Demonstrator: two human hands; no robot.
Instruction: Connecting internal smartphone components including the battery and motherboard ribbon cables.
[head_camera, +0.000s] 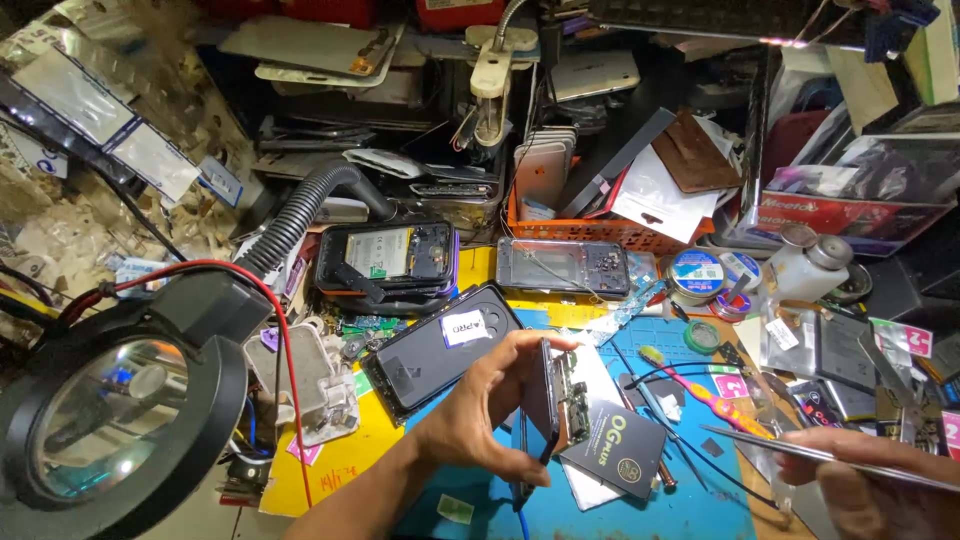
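Two bare hands in shot, and that is all of the person on show from the head camera. The left hand (480, 405) comes in from the lower middle with a long run of forearm behind it, uncovered the whole way to the bottom edge: no sleeve, no cuff, no glove. Wrist bare too, no watch or band there. Its fingers (525, 350) are slim, with short nails and no ring visible. The right hand (870, 480) is cut off by the lower right corner, so only the knuckles and the back of it show, ungloved as well, nothing worn on the part in view.
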